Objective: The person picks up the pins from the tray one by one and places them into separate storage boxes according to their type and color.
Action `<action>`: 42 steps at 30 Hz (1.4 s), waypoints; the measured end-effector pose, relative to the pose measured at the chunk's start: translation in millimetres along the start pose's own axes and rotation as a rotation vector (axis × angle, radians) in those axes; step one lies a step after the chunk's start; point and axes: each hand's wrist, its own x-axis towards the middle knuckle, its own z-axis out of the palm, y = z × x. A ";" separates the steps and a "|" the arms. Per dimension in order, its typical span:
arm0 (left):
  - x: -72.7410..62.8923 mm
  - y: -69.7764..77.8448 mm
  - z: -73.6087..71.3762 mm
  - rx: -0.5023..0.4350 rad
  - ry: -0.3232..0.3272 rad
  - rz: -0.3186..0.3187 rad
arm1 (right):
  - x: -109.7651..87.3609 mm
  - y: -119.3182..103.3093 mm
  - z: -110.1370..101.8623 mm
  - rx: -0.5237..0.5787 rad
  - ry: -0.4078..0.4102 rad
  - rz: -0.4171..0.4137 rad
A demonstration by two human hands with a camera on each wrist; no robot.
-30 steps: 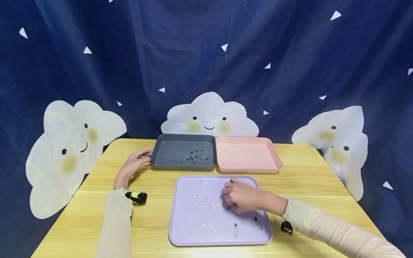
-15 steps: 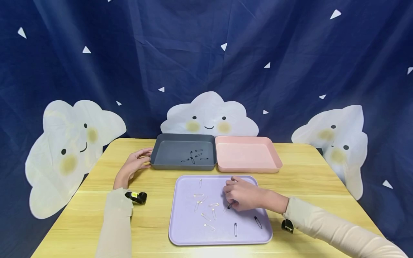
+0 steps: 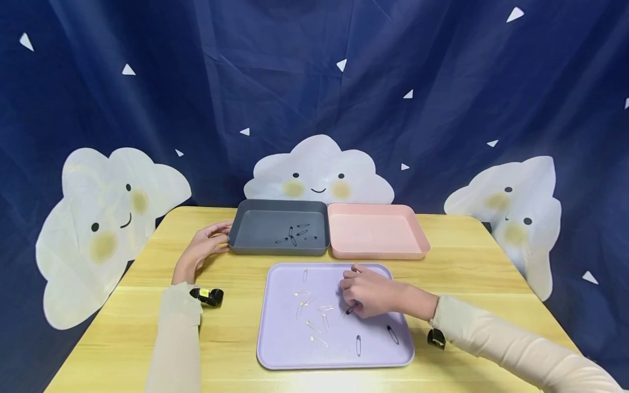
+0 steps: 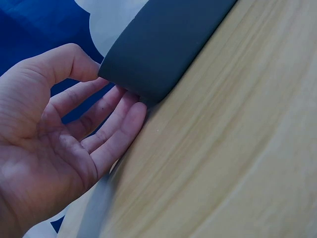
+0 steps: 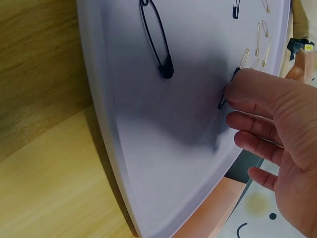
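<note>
My right hand (image 3: 371, 292) is over the right side of the lilac tray (image 3: 334, 357), thumb and index finger pinching a black safety pin (image 5: 222, 101). Several gold safety pins (image 3: 319, 341) lie on the tray's left and middle. Nearer its front right are two more black safety pins, one upright in view (image 3: 358, 346) and one slanted (image 3: 392, 334). My left hand (image 3: 201, 246) rests with loosely bent fingers against the left end of the dark grey tray (image 4: 153, 49), thumb tip at its rim. Inside that tray lie several black safety pins (image 3: 302, 232).
A pink tray (image 3: 378, 232) stands at the right of the grey one, side by side with it behind the lilac tray. All three are on a wooden table (image 3: 231, 338). A dark blue curtain (image 3: 295, 82) with cloud shapes hangs behind the table.
The right hand has the black safety pin between its fingertips and shows more of it than before. The left hand stays at the grey tray. The whole view shifts slightly upward.
</note>
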 end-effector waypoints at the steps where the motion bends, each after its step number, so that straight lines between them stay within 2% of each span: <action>1: -0.2 0.5 -0.2 0.001 -0.001 -0.003 | 0.3 0.3 0.2 -0.004 0.004 -0.004; 7: 1.7 0.2 -2.4 -0.003 -0.003 -0.022 | 2.5 1.8 1.7 -0.019 0.008 -0.008; 16: 0.5 2.0 -2.5 -0.006 -0.001 -0.012 | 5.6 0.0 -0.6 0.007 -0.068 0.025; 19: 0.1 3.5 -2.6 0.000 -0.002 -0.011 | 5.8 1.2 -2.4 -0.002 -0.067 0.031; 32: -2.5 4.4 -2.1 -0.002 -0.002 -0.001 | 17.8 20.5 -22.9 -0.109 0.110 0.033; 42: -2.6 1.9 0.2 -0.005 -0.009 0.011 | 41.4 43.4 -45.8 -0.049 0.185 0.134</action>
